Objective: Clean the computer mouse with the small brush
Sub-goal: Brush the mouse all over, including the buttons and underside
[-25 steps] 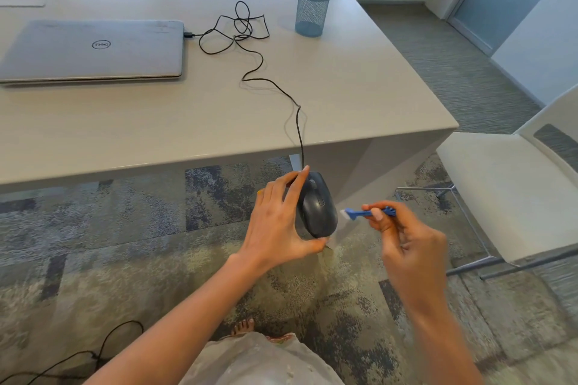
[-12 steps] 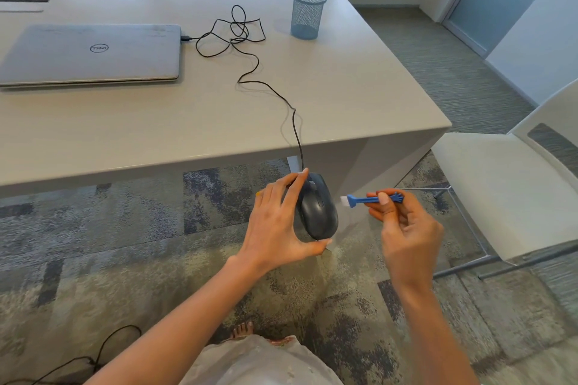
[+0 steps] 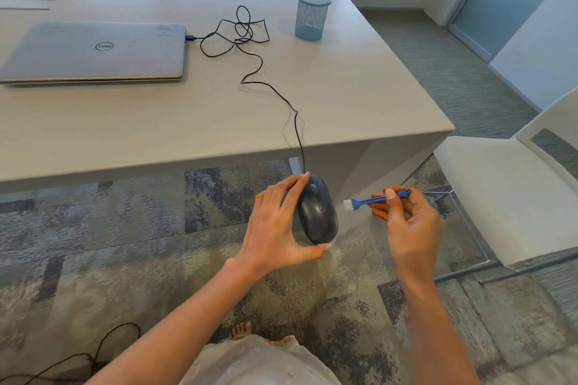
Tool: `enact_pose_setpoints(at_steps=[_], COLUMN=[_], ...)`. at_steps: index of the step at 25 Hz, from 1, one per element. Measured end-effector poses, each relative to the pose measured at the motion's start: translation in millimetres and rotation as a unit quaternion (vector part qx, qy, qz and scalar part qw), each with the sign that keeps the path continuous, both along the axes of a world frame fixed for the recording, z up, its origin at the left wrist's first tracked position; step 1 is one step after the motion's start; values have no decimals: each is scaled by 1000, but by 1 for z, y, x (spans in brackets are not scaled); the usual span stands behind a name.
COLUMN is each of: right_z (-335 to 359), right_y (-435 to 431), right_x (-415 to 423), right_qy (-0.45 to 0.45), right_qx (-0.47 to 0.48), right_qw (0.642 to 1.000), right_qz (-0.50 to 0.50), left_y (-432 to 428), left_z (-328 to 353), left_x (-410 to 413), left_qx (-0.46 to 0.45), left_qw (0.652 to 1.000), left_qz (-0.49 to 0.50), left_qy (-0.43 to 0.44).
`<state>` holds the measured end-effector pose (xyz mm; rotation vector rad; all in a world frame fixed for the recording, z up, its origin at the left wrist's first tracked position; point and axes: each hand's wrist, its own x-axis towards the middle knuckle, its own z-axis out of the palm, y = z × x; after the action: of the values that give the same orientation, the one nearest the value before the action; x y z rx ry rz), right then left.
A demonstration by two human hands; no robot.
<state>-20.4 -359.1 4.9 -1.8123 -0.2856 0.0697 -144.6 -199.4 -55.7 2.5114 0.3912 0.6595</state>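
My left hand point(image 3: 275, 222) holds a black wired computer mouse point(image 3: 318, 212) off the table, in front of its near edge, fingers at the front and thumb at the rear. Its cable point(image 3: 266, 84) runs up over the edge to the laptop. My right hand point(image 3: 406, 222) pinches a small blue brush point(image 3: 372, 199) with white bristles pointing left. The bristles sit a short gap to the right of the mouse, not touching it.
A closed grey laptop point(image 3: 93, 51) lies on the beige table point(image 3: 359, 97) at the left. A blue mesh pen cup point(image 3: 312, 15) stands at the back. A white chair point(image 3: 506, 194) is to the right. Patterned carpet lies below, with a black cable point(image 3: 93, 356) at lower left.
The brush has drawn away to the right from the mouse's side, and my right hand has risen a little. The left hand keeps the mouse steady.
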Motion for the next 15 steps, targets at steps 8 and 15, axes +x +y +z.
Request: enact_pose_setpoints(at_steps=[8, 15], right_z=[12, 22], right_y=[17, 25], right_x=[1, 1], right_qy=[53, 63], right_qx=[43, 60], right_qw=[997, 996], right_qz=[-25, 28], left_y=[0, 1], left_z=[0, -1], left_x=[-1, -2], left_qx=[-18, -28], left_qw=[999, 998], left_qz=[-34, -52], left_qy=[-16, -29])
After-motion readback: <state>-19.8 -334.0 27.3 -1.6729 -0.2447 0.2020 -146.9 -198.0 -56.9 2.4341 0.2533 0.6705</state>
